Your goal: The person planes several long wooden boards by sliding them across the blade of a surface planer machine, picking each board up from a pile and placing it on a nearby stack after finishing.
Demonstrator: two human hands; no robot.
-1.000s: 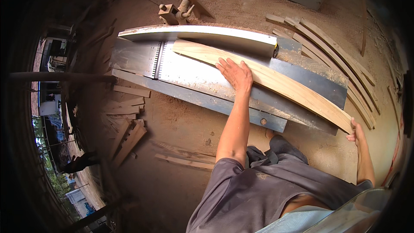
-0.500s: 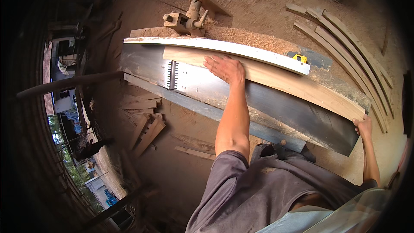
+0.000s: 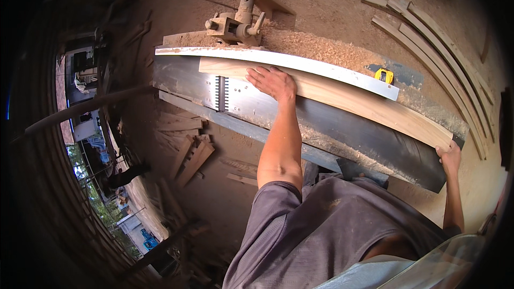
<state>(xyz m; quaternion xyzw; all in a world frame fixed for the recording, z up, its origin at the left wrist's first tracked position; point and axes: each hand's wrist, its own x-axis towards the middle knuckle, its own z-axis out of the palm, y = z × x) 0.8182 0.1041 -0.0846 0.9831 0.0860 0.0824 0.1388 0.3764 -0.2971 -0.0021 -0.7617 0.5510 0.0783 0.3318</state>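
A long pale wooden board [image 3: 353,104] lies on the metal bed [image 3: 369,138] of a jointer, along its white-edged fence [image 3: 316,67]. My left hand [image 3: 272,82] rests flat on the board's left part, fingers stretched out. At the far right end, my right hand [image 3: 448,158] is closed around the board's end, its fingers partly hidden. The toothed cutter slot [image 3: 221,93] shows in the bed just left of my left hand, and the board's left end reaches past it.
Behind the fence stands a dusty clamp bracket with a knob [image 3: 235,27]. A yellow tape measure [image 3: 384,76] sits by the fence's right end, near heaped wood shavings [image 3: 316,48]. Several curved wood strips [image 3: 439,48] lie at the far right. Offcuts [image 3: 195,158] litter the floor at left.
The board has slid left along the fence, its left end now farther beyond the cutter slot. Both hands have travelled left with it. The view has shifted slightly.
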